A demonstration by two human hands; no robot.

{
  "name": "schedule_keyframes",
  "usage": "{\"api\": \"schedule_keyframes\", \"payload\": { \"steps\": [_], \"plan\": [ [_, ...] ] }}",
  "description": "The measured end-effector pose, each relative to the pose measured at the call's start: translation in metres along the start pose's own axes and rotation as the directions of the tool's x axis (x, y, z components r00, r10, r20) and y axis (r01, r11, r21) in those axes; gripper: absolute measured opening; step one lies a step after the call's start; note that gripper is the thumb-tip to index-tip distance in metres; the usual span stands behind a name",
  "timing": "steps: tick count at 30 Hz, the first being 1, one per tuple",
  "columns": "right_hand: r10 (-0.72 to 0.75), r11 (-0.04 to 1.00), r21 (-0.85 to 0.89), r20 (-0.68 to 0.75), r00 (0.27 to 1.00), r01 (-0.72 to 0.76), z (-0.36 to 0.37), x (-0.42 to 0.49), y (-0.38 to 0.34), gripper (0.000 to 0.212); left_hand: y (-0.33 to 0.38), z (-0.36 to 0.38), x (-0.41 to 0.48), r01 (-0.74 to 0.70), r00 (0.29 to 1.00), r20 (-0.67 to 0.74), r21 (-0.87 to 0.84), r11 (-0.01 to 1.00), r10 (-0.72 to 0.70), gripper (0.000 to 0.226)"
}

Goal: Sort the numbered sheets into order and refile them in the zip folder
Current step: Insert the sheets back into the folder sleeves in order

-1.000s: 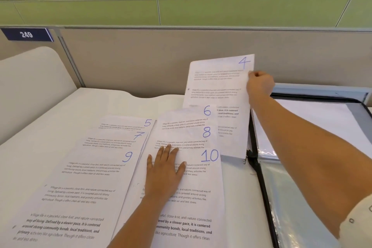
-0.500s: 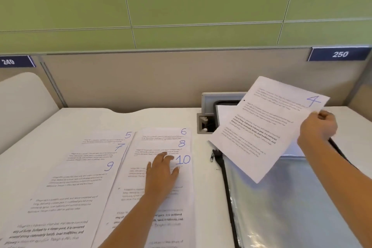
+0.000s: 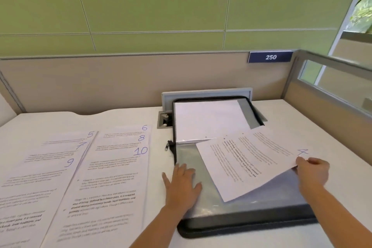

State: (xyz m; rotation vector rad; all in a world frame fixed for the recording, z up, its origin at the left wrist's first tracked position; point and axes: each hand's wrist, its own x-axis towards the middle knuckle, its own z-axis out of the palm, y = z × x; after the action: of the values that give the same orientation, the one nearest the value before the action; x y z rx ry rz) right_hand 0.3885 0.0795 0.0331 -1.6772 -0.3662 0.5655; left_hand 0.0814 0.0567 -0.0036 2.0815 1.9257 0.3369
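The black zip folder (image 3: pixel 247 221) lies open on the right of the desk, with clear sleeves and a blank white sheet (image 3: pixel 207 119) in its far half. My right hand (image 3: pixel 313 171) pinches the corner of sheet 4 (image 3: pixel 245 163), which lies tilted across the near sleeve. My left hand (image 3: pixel 182 182) rests flat on the folder's left edge, fingers straight. On the left lie two fanned columns: sheets 5, 7, 9 (image 3: pixel 50 167) and sheets 6, 8, 10 (image 3: pixel 114 167).
A grey cable port with its lid raised (image 3: pixel 164 121) sits behind the folder's left corner. A beige partition (image 3: pixel 120 82) with a "250" plate (image 3: pixel 270 57) closes the back; a glass side panel (image 3: pixel 332 86) closes the right. The white desk (image 3: pixel 332 127) runs beyond the folder.
My right hand brought sheet 4 down onto the folder's near sleeve. My left hand left sheet 10 and moved right onto the folder's edge. The view turned right.
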Motion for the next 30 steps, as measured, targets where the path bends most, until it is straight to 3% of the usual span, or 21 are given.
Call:
{"api": "schedule_keyframes", "payload": {
  "steps": [5,8,10,12,15,16,18,22,25,29,30],
  "plan": [
    [-0.057,0.986,-0.155,0.075,0.996,0.068,-0.036,0.007,0.009,0.055,0.032,0.005,-0.005,0.026,0.998,0.051,0.09,0.996,-0.031,0.052],
    [-0.258,0.862,-0.419,0.122,0.958,0.285,-0.045,0.012,0.014,0.056,0.046,0.012,-0.007,0.052,0.996,0.061,0.102,0.993,-0.059,0.057],
    [-0.449,0.689,-0.527,0.23,0.864,0.498,-0.045,0.011,0.012,0.049,0.056,0.016,-0.008,0.078,0.995,0.057,0.086,0.993,-0.083,0.057],
    [-0.541,0.526,-0.433,0.494,0.681,0.732,-0.038,0.006,0.012,0.039,0.065,0.018,-0.009,0.088,0.993,0.067,0.083,0.993,-0.094,0.056],
    [-0.343,0.31,-0.234,0.876,0.338,0.922,-0.024,-0.006,0.013,0.036,0.079,0.022,-0.01,0.106,0.988,0.102,0.083,0.991,-0.114,0.054],
    [-0.236,0.25,-0.189,0.939,0.249,0.95,-0.018,-0.011,0.014,0.041,0.083,0.024,-0.01,0.11,0.987,0.111,0.09,0.99,-0.119,0.053],
    [-0.056,0.175,-0.131,0.988,0.143,0.976,-0.01,-0.022,0.02,0.054,0.093,0.027,-0.01,0.113,0.985,0.116,0.107,0.988,-0.125,0.052],
    [0.102,0.058,-0.102,0.99,0.096,0.993,-0.009,-0.031,0.029,0.082,0.108,0.031,-0.007,0.122,0.983,0.13,0.094,0.988,-0.133,0.051],
    [0.037,-0.033,-0.031,0.999,0.032,0.999,-0.018,-0.025,0.031,0.105,0.118,0.036,-0.003,0.112,0.983,0.136,0.08,0.991,-0.122,0.051],
    [-0.07,-0.115,0.028,0.997,-0.037,0.993,-0.031,-0.012,0.031,0.098,0.135,0.046,0.001,0.118,0.989,0.092,-0.07,0.99,-0.112,0.048],
    [-0.076,-0.137,0.043,0.996,-0.054,0.99,-0.034,-0.01,0.029,0.087,0.14,0.048,0.003,0.13,0.991,0.06,-0.13,0.983,-0.123,0.046]
  ]
}}
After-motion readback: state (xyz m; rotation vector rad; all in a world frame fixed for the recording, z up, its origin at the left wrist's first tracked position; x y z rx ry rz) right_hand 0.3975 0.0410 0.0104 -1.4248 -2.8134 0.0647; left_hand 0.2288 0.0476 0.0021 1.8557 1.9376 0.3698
